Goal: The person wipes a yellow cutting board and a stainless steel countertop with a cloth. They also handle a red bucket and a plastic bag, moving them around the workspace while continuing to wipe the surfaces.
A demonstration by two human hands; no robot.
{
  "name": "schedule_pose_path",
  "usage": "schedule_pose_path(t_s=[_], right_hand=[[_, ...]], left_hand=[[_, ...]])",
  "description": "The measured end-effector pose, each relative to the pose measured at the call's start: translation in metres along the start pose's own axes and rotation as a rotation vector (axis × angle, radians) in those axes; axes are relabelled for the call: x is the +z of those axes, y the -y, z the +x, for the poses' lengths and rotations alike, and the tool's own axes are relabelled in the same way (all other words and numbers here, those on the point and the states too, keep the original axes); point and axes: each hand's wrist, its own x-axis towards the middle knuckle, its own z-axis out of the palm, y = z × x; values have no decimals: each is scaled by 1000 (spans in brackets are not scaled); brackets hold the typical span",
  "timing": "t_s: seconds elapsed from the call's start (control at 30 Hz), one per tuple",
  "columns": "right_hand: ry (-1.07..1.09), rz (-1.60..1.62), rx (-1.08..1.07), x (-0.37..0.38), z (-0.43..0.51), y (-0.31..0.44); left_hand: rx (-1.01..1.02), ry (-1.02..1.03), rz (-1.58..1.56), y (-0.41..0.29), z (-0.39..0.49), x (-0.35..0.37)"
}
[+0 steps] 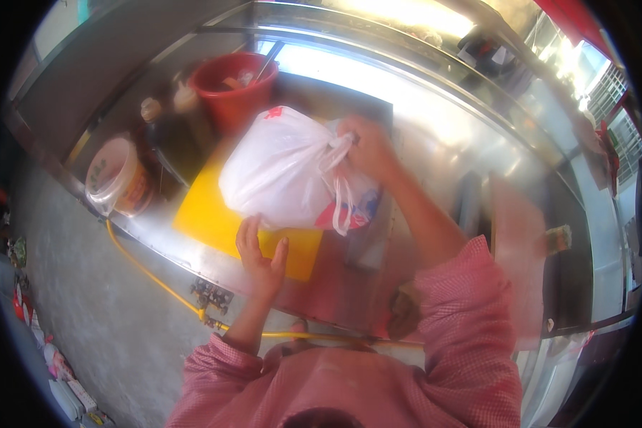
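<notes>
A full white plastic bag, gathered and tied at its neck, takes up the middle of the view. My right hand grips the bag at the knot, and loose ends of plastic dangle below it. Red and blue print shows on the bag's lower right. My left hand has its fingers spread just below the bag's near edge; whether a fingertip touches the plastic I cannot tell. Under the bag lies a yellow board, partly hidden by it. The bag's contents cannot be seen.
A red bucket with a handled utensil stands at the back left. Nearer are a dark bottle and a clear plastic tub. A yellow hose with valves runs along the steel counter's front edge. A brown cloth lies near my right sleeve.
</notes>
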Motion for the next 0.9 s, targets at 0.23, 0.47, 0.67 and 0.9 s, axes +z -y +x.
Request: schedule_pose_path(t_s=[0.23,0.47,0.67,0.9], right_hand=[[-187,55,-197,26,15,50],[-369,161,-123,64,4,96],[-576,172,-135,88,10,94],[-777,215,114,77,13,61]], left_hand=[[-197,37,-220,31,16,-8],[-408,252,-536,113,64,-8],[-488,406,-812,124,105,17],[-548,448,-950,94,192,60]])
